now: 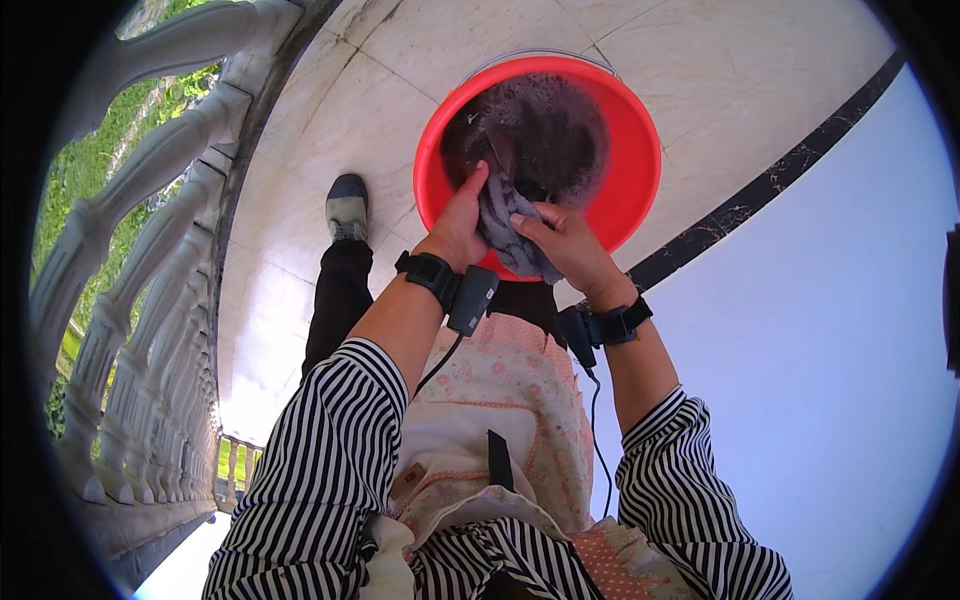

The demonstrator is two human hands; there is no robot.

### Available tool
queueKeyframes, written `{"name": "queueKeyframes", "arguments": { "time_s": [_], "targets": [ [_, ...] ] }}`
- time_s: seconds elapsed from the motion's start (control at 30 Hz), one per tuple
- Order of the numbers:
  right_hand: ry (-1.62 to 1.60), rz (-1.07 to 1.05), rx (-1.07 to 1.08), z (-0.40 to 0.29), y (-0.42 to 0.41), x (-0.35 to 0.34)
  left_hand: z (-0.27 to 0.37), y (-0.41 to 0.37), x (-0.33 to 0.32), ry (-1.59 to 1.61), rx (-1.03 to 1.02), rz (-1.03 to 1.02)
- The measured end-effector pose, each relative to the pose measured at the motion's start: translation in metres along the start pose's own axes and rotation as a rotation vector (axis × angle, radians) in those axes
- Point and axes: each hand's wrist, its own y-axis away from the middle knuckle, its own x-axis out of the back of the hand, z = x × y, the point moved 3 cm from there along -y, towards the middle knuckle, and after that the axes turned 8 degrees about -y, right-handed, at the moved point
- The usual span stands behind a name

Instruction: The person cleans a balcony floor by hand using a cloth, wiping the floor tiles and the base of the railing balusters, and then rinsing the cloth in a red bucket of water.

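A wet grey cloth (510, 221) is held between my two hands over the near side of a red plastic bucket (630, 161). My left hand (461, 217) grips the cloth's left edge, its thumb pointing up along it. On the other side my right hand (562, 240) pinches the cloth between thumb and fingers. The cloth's upper end trails into dark, sudsy water (555, 135) in the bucket, and its lower end hangs by the near rim. What lies under the water is hard to make out.
The bucket's wire handle (525, 52) rests at its far rim. Pale floor tiles (315, 135) surround it. A white balustrade (150, 270) runs along the left, and a pale wall (787, 337) with a dark marbled skirting (720, 225) along the right. Cables (598, 435) hang from both wrist devices.
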Motion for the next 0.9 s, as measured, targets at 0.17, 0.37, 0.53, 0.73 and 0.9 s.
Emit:
{"name": "queueKeyframes", "arguments": {
  "time_s": [0.17, 0.37, 0.53, 0.73, 0.9],
  "targets": [
    [0.419, 0.133, 0.341, 0.008, -0.013, -0.007, 0.002, 0.012, -0.016, 0.004, -0.046, -0.035],
    [0.849, 0.355, 0.463, 0.006, -0.033, -0.009, 0.001, 0.000, 0.001, -0.051, -0.292, -0.058],
    [0.873, 0.508, 0.393, 0.008, -0.057, 0.030, 0.013, 0.026, -0.021, 0.013, -0.309, -0.053],
    [0.334, 0.611, 0.146, 0.008, -0.062, 0.086, 0.025, 0.043, -0.018, -0.114, -0.443, 0.018],
    [0.265, 0.647, 0.410, 0.021, -0.087, 0.078, 0.017, 0.043, -0.002, -0.246, -0.385, 0.130]
  ]
}}
